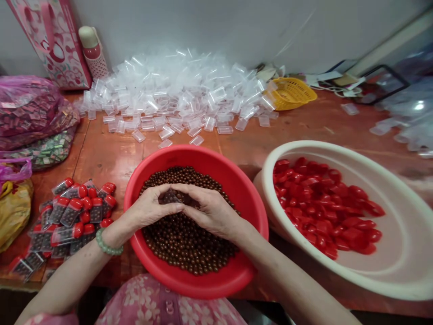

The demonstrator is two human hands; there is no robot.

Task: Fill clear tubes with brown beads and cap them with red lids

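Note:
Over a red basin (255, 203) of small, glossy brown balls (194, 253), my two hands meet at the fingertips. My left hand (149, 210) is closed around a small clear plastic container (170, 197) that looks filled with balls. My right hand (214, 212) is cupped against the container's open side, fingers curled, with a few brown balls showing between thumb and fingers. Its palm is partly hidden. Left of the basin lies a pile of filled containers with red caps (72, 205). At the right, a white basin (406, 216) holds loose red caps (324, 203).
Empty clear containers (182, 90) are heaped along the wall, beside a yellow basket (292, 92). Plastic bags (30, 108) of small printed pieces sit at the left. A bottle (93, 52) and a pink patterned bag (50, 40) stand behind them. More clear containers (412, 108) lie far right.

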